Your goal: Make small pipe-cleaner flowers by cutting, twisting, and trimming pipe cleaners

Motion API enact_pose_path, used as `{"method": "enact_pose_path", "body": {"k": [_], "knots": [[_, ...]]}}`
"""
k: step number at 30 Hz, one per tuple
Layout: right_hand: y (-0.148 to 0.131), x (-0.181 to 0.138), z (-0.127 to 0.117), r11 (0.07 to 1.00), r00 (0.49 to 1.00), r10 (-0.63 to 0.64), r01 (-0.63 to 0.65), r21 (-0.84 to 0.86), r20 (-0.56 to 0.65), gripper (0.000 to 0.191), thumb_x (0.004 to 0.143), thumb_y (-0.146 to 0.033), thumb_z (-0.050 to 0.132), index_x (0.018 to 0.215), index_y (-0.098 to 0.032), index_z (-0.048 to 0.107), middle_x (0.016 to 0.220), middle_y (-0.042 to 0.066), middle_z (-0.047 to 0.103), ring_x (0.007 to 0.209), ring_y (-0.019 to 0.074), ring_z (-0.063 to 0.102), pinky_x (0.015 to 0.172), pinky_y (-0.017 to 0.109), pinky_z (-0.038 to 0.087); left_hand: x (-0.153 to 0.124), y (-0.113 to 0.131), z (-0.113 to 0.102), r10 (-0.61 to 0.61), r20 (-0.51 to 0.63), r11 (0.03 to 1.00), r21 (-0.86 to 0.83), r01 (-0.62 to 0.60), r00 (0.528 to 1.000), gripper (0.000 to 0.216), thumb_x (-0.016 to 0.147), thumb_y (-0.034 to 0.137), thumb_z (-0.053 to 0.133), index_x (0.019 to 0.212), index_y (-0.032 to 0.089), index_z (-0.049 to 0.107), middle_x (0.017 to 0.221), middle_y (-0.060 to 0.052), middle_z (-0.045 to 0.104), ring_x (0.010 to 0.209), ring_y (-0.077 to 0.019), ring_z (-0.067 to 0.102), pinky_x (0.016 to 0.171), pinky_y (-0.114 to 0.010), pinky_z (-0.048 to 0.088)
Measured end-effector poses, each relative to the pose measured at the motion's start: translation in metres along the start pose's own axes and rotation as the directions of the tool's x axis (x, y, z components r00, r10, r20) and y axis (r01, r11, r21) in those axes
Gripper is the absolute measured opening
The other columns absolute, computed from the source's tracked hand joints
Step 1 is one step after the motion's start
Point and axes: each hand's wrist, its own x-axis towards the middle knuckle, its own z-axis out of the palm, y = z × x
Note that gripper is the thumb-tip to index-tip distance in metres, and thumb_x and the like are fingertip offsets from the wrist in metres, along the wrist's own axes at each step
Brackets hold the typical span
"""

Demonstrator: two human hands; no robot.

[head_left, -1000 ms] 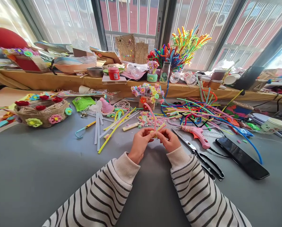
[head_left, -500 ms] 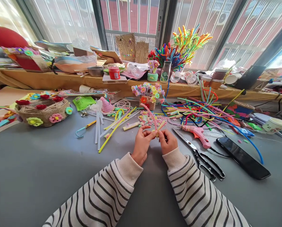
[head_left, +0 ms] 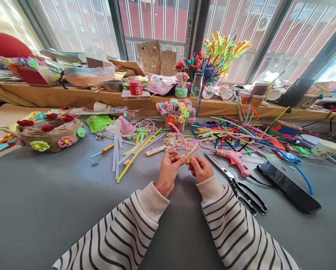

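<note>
Two hands, one pinch: left hand (head_left: 169, 170) and right hand (head_left: 202, 169) have fingertips clamped on a small yellow piece (head_left: 187, 160) above the table (head_left: 58, 198), pink stem (head_left: 181, 134) curving up; slack grip could let the stem slip, and nearby scissors (head_left: 226, 172) could snag the right sleeve (head_left: 232, 221).

Look, a pink stem (head_left: 181, 134) arches up and leftward, pale-yellowish ends (head_left: 195, 149) poke up rightward, and a small yellowish base (head_left: 188, 160) sits pinched between fingertips (head_left: 183, 160).
</note>
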Motion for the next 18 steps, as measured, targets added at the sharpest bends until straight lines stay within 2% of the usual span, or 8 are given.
{"method": "enact_pose_path", "body": {"k": [2, 6, 9, 13, 18], "knots": [[0.0, -0.001, 0.002, 0.999, 1.0, 0.023, -0.022, 0.046, -0.012, 0.031, 0.064, -0.047, 0.045, 0.058, -0.017, 0.048, 0.041, -0.004, 0.044, 0.03, 0.0035, 0.03, 0.029, 0.018, 0.022, 0.0, 0.0, 0.0, 0.001, 0.004, 1.0, -0.004, -0.001, 1.0, 0.032, 0.055, 0.02, 0.061, 0.077, 0.018, 0.038, 0.058, 0.006, 0.05, 0.059, -0.0073, 0.052, 0.064, -0.022, 0.039], [-0.001, 0.003, -0.002, 0.994, 0.995, 0.083, -0.087, 0.072, 0.06, 0.034, 0.063, -0.048, 0.047, 0.053, -0.016, 0.048, 0.041, -0.003, 0.047, 0.03, 0.0038, 0.033, 0.028, 0.018, 0.022, 0.001, -0.001, -0.002, 0.002, -0.012, 1.0, 0.023, -0.002, 1.0, 0.032, 0.055, 0.022, 0.061, 0.078, 0.017, 0.039, 0.059, 0.006, 0.049, 0.059, -0.0075, 0.052, 0.064, -0.023, 0.039], [-0.003, 0.009, -0.009, 0.988, 0.994, 0.102, -0.105, 0.11, 0.036, 0.032, 0.062, -0.046, 0.05, 0.056, -0.015, 0.049, 0.041, -0.004, 0.045, 0.03, 0.0038, 0.033, 0.028, 0.017, 0.023, 0.002, -0.002, -0.003, -0.045, -0.012, 0.995, 0.086, 0.046, 0.999, 0.033, 0.055, 0.024, 0.062, 0.079, 0.016, 0.041, 0.061, 0.005, 0.05, 0.059, -0.0072, 0.051, 0.063, -0.022, 0.039], [-0.003, 0.014, -0.016, 0.966, 0.992, 0.127, -0.123, 0.229, -0.002, 0.027, 0.055, -0.04, 0.059, 0.058, -0.016, 0.047, 0.043, -0.007, 0.04, 0.031, 0.0025, 0.031, 0.028, 0.016, 0.021, -0.001, 0.0, -0.002, -0.131, 0.057, 0.984, 0.128, 0.123, 0.99, 0.033, 0.056, 0.026, 0.062, 0.081, 0.016, 0.043, 0.063, 0.002, 0.051, 0.059, -0.0076, 0.052, 0.061, -0.023, 0.04], [0.001, 0.014, -0.013, 0.947, 0.993, 0.117, -0.103, 0.305, -0.029, 0.024, 0.054, -0.036, 0.06, 0.056, -0.017, 0.046, 0.044, -0.008, 0.041, 0.033, 0.0027, 0.031, 0.032, 0.017, 0.023, -0.005, 0.003, 0.002, -0.212, 0.142, 0.977, 0.055, 0.206, 0.967, 0.031, 0.056, 0.023, 0.063, 0.08, 0.015, 0.044, 0.069, -0.002, 0.055, 0.063, -0.0109, 0.056, 0.066, -0.027, 0.043]]}}
